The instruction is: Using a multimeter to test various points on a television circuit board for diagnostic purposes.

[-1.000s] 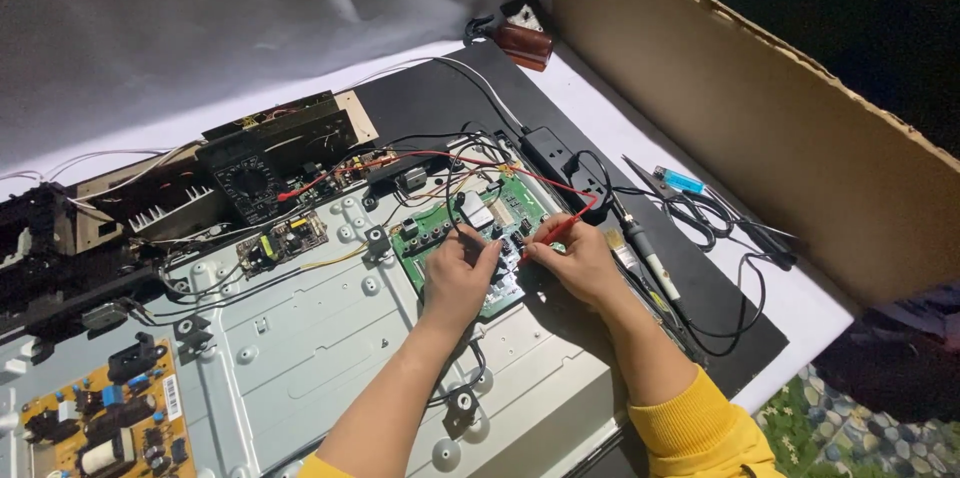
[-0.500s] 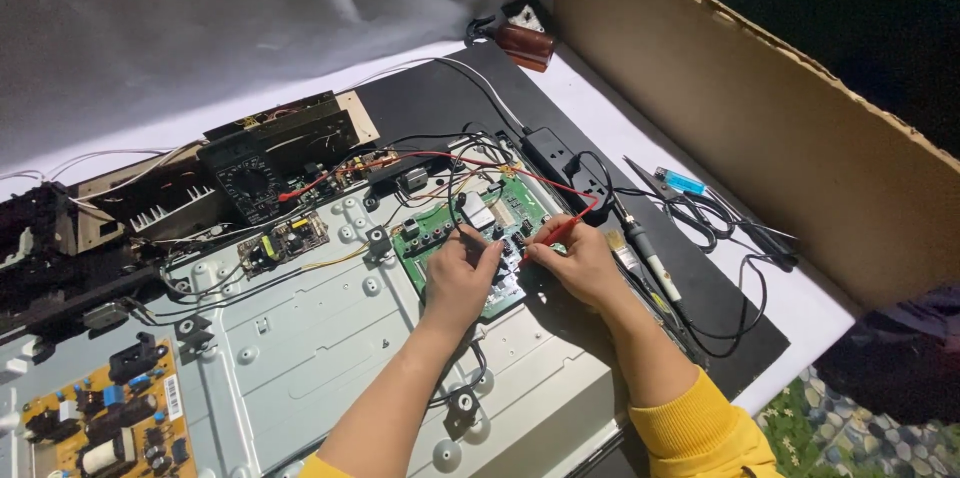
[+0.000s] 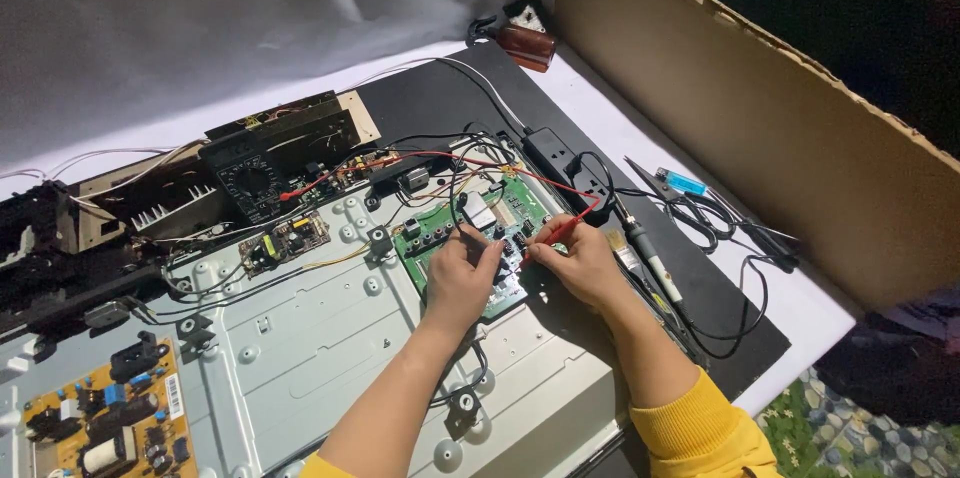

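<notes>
Two probes (image 3: 563, 229) in both hands, tips on green circuit board (image 3: 470, 228).

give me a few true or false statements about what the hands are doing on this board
1. The right hand holds a red probe with its tip on the green circuit board. True.
2. The left hand holds a black probe on the same board. True.
3. The soldering iron is in the left hand. False: it lies on the black mat beside the right hand.
4. The multimeter sits right of the hands. False: it lies up to their left.
</notes>
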